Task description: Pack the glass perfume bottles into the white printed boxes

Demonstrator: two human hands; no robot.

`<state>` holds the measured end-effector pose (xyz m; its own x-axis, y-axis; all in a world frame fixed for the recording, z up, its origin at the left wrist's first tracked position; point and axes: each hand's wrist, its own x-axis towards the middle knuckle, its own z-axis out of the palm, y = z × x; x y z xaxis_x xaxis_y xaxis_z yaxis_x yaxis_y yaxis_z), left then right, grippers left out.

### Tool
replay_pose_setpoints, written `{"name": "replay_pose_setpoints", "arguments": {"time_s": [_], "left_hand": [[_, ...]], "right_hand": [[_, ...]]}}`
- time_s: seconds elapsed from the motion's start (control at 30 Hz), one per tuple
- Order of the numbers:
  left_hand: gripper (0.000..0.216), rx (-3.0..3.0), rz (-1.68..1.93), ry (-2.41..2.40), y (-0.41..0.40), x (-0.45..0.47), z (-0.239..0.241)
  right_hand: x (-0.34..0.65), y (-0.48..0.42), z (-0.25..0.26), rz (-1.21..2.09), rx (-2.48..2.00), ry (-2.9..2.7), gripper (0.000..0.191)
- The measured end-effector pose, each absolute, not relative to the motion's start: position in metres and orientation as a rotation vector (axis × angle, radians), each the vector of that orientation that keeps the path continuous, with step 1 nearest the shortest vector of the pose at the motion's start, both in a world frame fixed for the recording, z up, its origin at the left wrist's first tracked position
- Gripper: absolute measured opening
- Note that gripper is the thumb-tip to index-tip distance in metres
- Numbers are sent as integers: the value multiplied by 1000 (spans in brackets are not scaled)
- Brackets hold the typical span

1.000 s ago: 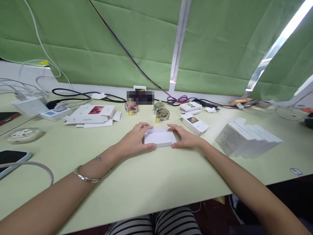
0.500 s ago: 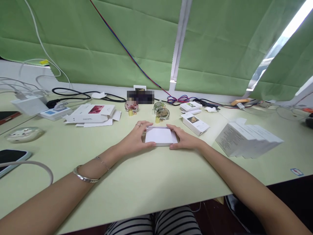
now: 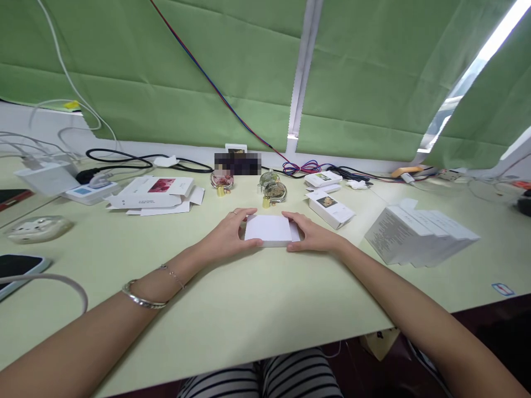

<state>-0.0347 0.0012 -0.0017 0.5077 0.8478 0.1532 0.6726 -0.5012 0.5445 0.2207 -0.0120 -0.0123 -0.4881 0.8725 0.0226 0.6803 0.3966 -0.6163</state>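
A small flat white box (image 3: 269,228) lies on the pale green table in front of me, its long side facing me. My left hand (image 3: 233,232) grips its left end, thumb on the near edge and fingers on the far edge. At the right end my right hand (image 3: 309,233) holds it the same way, with a flap-like white part showing beside the fingers. Beyond the box stand round glass bottles, one with pink contents (image 3: 223,179) and another with brownish contents (image 3: 275,192). Small gold caps (image 3: 266,202) sit close to them.
Flattened printed cartons (image 3: 155,193) lie at the left, near a charger and cables. A white carton with a picture (image 3: 331,209) is right of the bottles. Several white boxes (image 3: 418,232) lean together farther right. A phone (image 3: 20,270) rests at the left edge.
The box's top now looks flat and level with its near rim, where a recessed inside with raised walls showed before. Both hands keep their grip at the two ends.
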Motion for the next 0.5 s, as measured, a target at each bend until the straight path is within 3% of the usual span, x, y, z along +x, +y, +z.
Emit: {"name": "replay_pose_setpoints", "arguments": {"time_s": [0.5], "left_hand": [[76, 2294, 573, 1201, 3, -36, -5]], "right_hand": [[229, -10, -11, 705, -1407, -2349, 104]]}}
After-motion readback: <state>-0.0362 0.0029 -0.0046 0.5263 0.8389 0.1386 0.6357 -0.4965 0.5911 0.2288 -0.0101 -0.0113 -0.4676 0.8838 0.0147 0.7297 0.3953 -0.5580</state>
